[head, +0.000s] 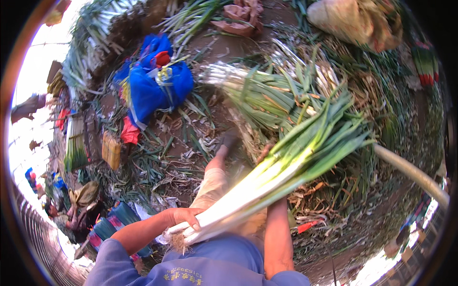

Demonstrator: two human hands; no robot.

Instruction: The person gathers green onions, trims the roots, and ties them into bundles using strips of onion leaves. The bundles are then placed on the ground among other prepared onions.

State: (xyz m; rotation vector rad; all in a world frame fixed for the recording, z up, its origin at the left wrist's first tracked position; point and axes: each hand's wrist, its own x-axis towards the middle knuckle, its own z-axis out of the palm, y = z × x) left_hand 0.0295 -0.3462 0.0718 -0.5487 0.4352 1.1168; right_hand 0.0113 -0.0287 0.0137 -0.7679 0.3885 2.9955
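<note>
A bundle of large green onions lies slantwise across the front of my body, its white root ends at lower left and green leaves at upper right. My left hand grips the white stalks just above the roots, thumb on top. My right forearm passes under the bundle; most of my right hand is hidden, and its fingers show at the far edge, holding the stalks from beneath. Beyond the leaves, more green onions lie heaped on the ground, white ends to the left.
A blue mesh sack sits ahead at left, near a yellow block-like object. Loose leaves litter the soil around my leg. Green onions are piled at upper left. A pale sack lies at upper right; a curved pole stands right.
</note>
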